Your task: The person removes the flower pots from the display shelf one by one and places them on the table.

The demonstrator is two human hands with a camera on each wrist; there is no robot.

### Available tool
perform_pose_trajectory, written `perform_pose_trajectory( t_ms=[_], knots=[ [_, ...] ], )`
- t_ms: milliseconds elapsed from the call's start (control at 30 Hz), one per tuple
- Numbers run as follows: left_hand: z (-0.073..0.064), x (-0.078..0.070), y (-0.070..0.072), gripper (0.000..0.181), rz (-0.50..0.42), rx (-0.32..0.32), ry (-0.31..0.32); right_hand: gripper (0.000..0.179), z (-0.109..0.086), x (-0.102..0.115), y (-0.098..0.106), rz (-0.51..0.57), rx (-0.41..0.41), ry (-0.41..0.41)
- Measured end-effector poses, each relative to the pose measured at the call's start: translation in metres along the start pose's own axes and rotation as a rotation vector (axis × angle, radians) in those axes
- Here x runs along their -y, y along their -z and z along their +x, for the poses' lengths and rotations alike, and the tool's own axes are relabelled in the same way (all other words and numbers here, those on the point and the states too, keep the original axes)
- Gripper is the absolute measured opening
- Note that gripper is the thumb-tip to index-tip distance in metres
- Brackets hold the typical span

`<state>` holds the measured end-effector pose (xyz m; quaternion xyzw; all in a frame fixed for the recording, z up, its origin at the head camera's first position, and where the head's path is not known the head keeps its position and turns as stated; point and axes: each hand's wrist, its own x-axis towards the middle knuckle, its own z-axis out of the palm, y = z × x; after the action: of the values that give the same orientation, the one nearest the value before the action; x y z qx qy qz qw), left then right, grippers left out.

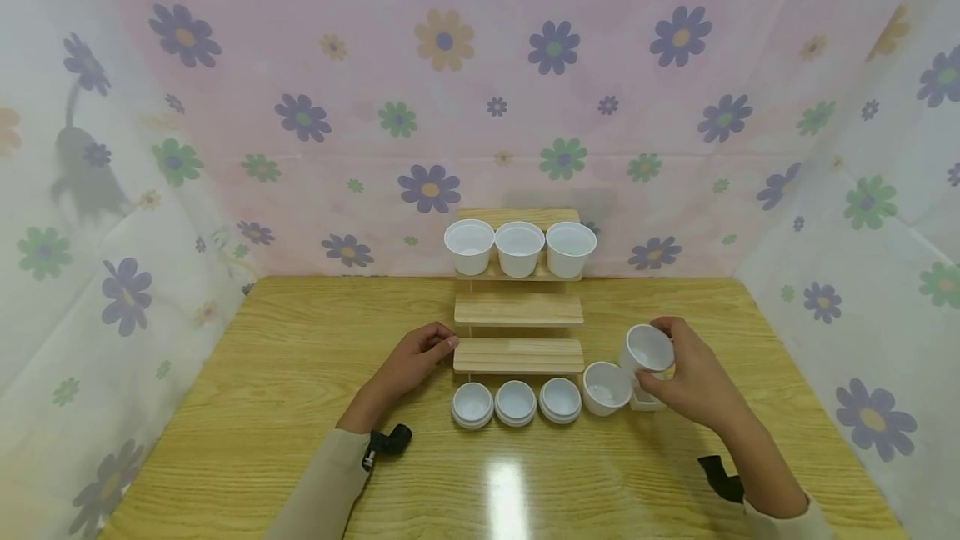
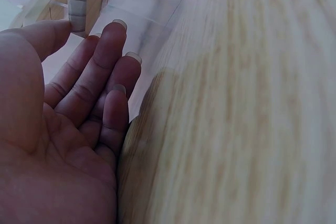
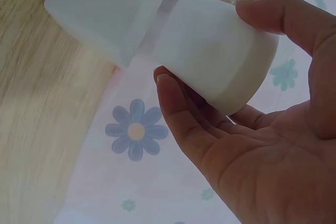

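My right hand [image 1: 693,377] grips a white cup [image 1: 649,347] by its sides, thumb on one side and fingers on the other. In the right wrist view the cup [image 3: 212,45] is tilted, close by a larger white container [image 3: 105,14] with rounded corners. Below the held cup, a white squarish container [image 1: 645,400] is partly hidden by it and my hand. My left hand [image 1: 415,359] lies beside the left end of a tiered wooden shelf [image 1: 517,355]. There the thumb touches the end of a board [image 2: 77,3], the other fingers loosely bent and holding nothing.
Three white cups, one the middle cup [image 1: 519,248], stand on the shelf's top tier. In front of the shelf is a row of three small white jars, including the middle jar [image 1: 516,403]. Another white cup [image 1: 607,388] stands right of them. A flowered cloth [image 1: 480,107] hangs behind.
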<state>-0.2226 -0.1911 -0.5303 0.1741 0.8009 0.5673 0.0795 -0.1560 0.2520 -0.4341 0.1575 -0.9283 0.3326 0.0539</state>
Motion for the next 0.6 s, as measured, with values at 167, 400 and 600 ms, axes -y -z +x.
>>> perform_pose_trajectory(
  t_ms=[167,400,600],
  knots=[
    [0.0,0.0003,-0.0001,0.023,0.003,0.003,-0.001,0.076,0.0002,-0.0049,-0.0011,-0.013,0.028,-0.007],
    [-0.0009,-0.001,0.0,0.023,0.003,0.001,0.002,0.074,0.0006,-0.0102,-0.0022,-0.032,0.044,-0.006],
    [-0.0006,-0.0008,-0.0002,0.023,0.003,0.001,0.001,0.075,0.0005,-0.0105,0.0008,-0.037,0.04,-0.001]
  ],
)
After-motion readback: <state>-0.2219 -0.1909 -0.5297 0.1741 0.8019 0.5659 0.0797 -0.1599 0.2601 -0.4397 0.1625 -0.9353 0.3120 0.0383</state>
